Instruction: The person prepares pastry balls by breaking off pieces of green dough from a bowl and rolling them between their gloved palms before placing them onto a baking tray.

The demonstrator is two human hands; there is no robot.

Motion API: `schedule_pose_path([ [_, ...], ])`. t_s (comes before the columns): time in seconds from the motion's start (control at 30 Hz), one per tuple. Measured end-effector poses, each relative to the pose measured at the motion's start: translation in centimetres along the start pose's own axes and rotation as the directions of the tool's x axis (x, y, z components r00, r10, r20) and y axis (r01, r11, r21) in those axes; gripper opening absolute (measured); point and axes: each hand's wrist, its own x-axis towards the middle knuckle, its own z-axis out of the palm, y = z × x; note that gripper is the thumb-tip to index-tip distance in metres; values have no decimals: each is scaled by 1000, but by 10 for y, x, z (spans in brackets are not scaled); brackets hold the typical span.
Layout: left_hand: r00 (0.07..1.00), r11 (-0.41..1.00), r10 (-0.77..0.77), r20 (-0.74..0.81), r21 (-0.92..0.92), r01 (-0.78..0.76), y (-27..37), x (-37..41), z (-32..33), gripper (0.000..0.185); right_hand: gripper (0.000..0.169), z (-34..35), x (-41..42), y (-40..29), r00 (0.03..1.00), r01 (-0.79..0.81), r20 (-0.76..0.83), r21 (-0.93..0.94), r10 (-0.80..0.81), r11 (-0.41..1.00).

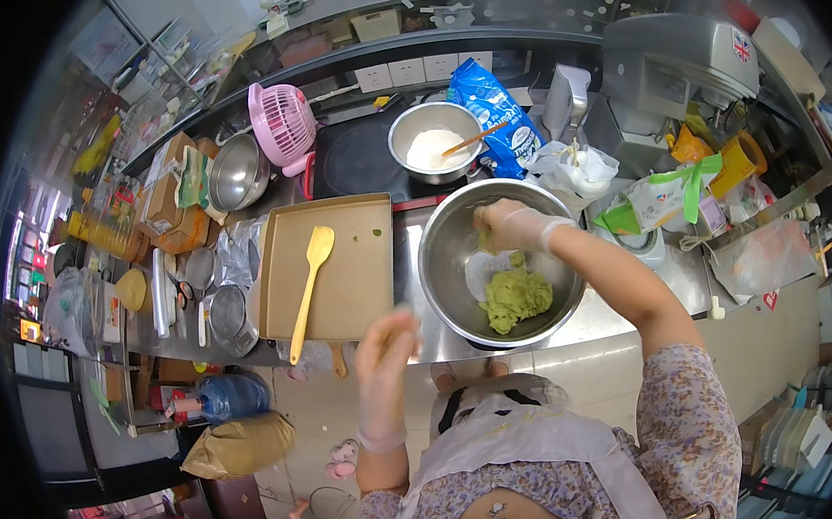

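Note:
A large steel mixing bowl holds a lump of green dough and some white powder. My right hand, in a clear glove, is inside the bowl near its far wall; green dough shows at the fingers, which look curled. My left hand, also gloved and slightly blurred, is raised by the counter's front edge, between the bowl and a baking tray, and holds nothing visible. A yellow spatula lies across the tray. Behind the large bowl, a smaller steel bowl contains white powder and a wooden-coloured utensil.
A pink colander and an empty steel bowl stand at the back left. Scissors and sieves lie left of the tray. A blue bag, plastic bags and a stand mixer are at the back right.

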Motion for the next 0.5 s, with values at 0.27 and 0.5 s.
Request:
schedule_pose_path([
  [0.27,911,971,-207,356,189,146,-16,95,73,37,55,-21,-75,-45,804,526,-425,180,-417,831],
  [0.5,781,921,-354,514,45,387,-23,106,84,28,39,-17,-100,-12,885,429,-404,512,-232,744],
])
